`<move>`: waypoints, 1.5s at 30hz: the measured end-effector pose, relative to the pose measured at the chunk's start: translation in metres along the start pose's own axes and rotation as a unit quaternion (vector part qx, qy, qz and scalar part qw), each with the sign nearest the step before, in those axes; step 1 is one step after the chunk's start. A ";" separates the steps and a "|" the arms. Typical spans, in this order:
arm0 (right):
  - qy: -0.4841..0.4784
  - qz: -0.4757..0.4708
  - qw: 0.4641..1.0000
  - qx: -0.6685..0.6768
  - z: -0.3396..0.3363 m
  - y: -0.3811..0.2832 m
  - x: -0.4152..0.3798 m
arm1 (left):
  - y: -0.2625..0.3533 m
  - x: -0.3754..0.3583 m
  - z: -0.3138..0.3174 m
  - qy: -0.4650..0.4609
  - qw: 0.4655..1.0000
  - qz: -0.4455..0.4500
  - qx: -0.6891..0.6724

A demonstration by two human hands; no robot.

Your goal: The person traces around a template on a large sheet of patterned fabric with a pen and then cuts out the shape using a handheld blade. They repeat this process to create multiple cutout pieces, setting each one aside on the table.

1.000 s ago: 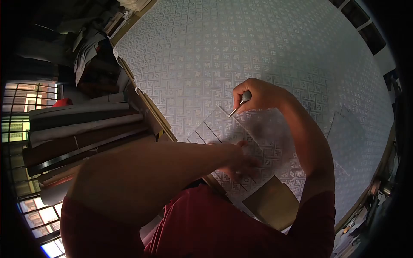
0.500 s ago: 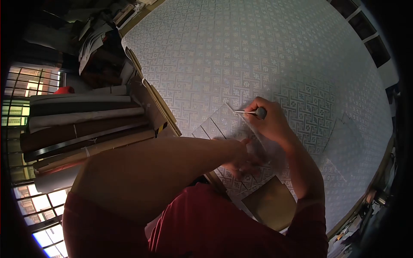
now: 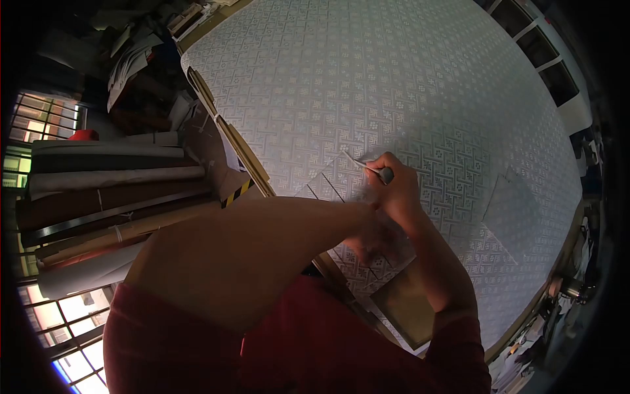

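Patterned pale fabric (image 3: 315, 85) covers the large table. Near the front edge a clear sheet with dark parallel lines (image 3: 326, 186) lies on it. My right hand (image 3: 397, 187) is closed around a pen-like tool (image 3: 375, 171) with a dark rounded end, its tip by the sheet's upper corner. My left hand (image 3: 374, 244) rests low on the sheet, its fingers spread but partly blurred. A second clear sheet (image 3: 515, 213) lies on the fabric further right. Beside my right forearm is a brown board (image 3: 403, 305).
Rolls of material (image 3: 111, 177) are stacked at the left by a barred window (image 3: 46, 118). Long thin boards (image 3: 243, 154) line the table's left edge. Papers (image 3: 134, 65) are piled at the back left, and clutter (image 3: 525, 361) lies beyond the right edge.
The tool's tip has moved up and left toward the sheet's upper corner, with my right hand turned around it. The view has shifted slightly. My left hand stays on the sheet.
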State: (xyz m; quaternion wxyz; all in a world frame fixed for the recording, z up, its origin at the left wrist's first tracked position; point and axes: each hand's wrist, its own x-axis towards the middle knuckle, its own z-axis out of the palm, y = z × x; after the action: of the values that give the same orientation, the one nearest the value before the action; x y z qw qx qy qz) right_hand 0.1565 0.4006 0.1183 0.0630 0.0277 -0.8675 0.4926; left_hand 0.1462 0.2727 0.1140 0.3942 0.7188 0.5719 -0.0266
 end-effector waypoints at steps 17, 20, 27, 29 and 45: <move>0.008 -0.022 0.999 0.045 0.019 0.017 0.023 | -0.009 0.010 0.018 0.037 0.999 0.011 -0.022; -0.050 -0.026 0.997 0.046 0.006 0.016 0.040 | -0.007 0.014 0.023 0.036 0.999 0.012 0.014; -0.332 -0.109 0.935 0.057 -0.027 0.006 0.137 | 0.004 -0.012 -0.018 -0.100 0.939 0.129 0.302; -0.430 -0.094 0.898 0.006 -0.022 0.001 0.157 | 0.005 -0.011 -0.016 -0.093 0.924 0.131 0.347; -0.557 -0.233 0.795 0.059 0.079 -0.061 0.111 | 0.007 -0.018 -0.025 -0.138 0.921 0.123 0.342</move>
State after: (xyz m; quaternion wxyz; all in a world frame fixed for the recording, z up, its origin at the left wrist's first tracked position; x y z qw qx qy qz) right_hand 0.0464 0.3025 0.1456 -0.3203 0.5022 -0.6892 0.4125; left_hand 0.1359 0.2732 0.1438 0.2001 0.8635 0.3753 -0.2710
